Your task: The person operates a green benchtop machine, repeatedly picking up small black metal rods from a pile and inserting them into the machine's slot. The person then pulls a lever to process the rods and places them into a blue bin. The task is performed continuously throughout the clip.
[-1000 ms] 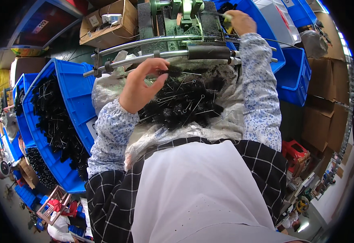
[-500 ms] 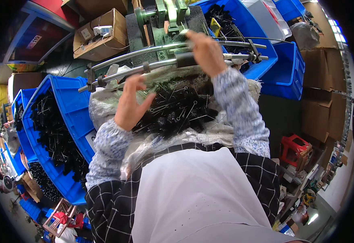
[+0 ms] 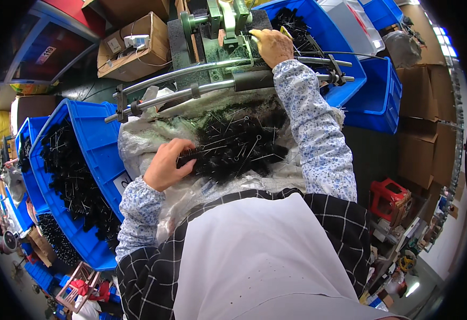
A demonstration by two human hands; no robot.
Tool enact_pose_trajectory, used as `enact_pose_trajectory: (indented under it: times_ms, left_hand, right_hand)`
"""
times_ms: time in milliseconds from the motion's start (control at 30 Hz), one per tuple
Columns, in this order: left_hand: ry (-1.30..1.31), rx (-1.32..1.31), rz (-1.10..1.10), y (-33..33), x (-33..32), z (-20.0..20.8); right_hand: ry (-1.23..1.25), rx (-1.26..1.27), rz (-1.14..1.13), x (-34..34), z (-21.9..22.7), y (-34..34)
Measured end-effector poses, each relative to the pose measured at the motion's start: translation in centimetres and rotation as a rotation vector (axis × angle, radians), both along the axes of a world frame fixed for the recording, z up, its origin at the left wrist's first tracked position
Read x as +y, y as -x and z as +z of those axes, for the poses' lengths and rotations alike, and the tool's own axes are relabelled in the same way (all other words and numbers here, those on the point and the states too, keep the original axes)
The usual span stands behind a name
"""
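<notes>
A heap of small black wire brushes (image 3: 239, 146) with looped metal stems lies on a whitish woven sack (image 3: 145, 136) in front of me. At the heap's left edge my left hand (image 3: 168, 164) curls its fingers and thumb round the dark bristles of a brush (image 3: 186, 156). My right hand (image 3: 274, 47) is up at the green metal machine (image 3: 225, 24), beyond the two steel rods (image 3: 212, 85). Its thumb and fingers are pinched together beside the machine's front; what they hold is mostly hidden.
Blue bins (image 3: 92, 138) full of black brushes stand on the left. Another blue bin (image 3: 340, 37) with brushes is at the far right, an additional blue bin (image 3: 375, 101) beside it. A cardboard box (image 3: 135, 45) sits left of the machine; a red stool (image 3: 388, 200) stands at right.
My left hand has come down and nearer to me, from above the heap onto the brushes at its left edge, and has closed. My right hand has moved slightly up and right beside the machine.
</notes>
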State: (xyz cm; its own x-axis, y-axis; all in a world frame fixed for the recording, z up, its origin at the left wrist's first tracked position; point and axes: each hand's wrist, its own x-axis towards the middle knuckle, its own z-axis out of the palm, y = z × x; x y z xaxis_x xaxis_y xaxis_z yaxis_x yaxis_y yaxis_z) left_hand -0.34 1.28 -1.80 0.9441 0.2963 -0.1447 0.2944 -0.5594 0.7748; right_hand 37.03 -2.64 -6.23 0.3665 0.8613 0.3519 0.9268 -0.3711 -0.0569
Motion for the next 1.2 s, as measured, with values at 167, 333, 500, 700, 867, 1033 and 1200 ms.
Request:
enact_pose_trajectory:
  times_ms: [167,333,500,700,867,1033,1200]
  left_hand:
    - [0.113,-0.110,0.145,-0.3,0.7,2.9]
    - [0.074,-0.222,0.199,-0.3,1.3,3.8]
    - [0.067,-0.208,0.177,-0.6,1.1,3.5]
    - [0.060,-0.295,0.176,-1.8,0.9,4.1]
    - [0.021,-0.356,0.193,-1.2,1.6,3.2]
    - [0.101,-0.388,0.209,-1.5,1.4,3.1]
    - [0.104,-0.399,0.218,-2.3,1.3,3.6]
  right_hand:
    - [-0.023,-0.003,-0.036,0.0,0.5,0.4]
    - [-0.042,0.038,-0.046,0.1,0.2,0.1]
    - [-0.096,0.028,0.005,0.4,-0.5,-0.8]
    - [0.022,-0.068,-0.004,0.5,-0.3,-0.9]
    - [0.008,0.022,-0.205,-1.7,-0.3,-0.7]
    - [-0.084,0.088,-0.136,-0.7,-0.9,0.4]
    - [-0.128,0.014,-0.105,1.8,-0.6,3.6]
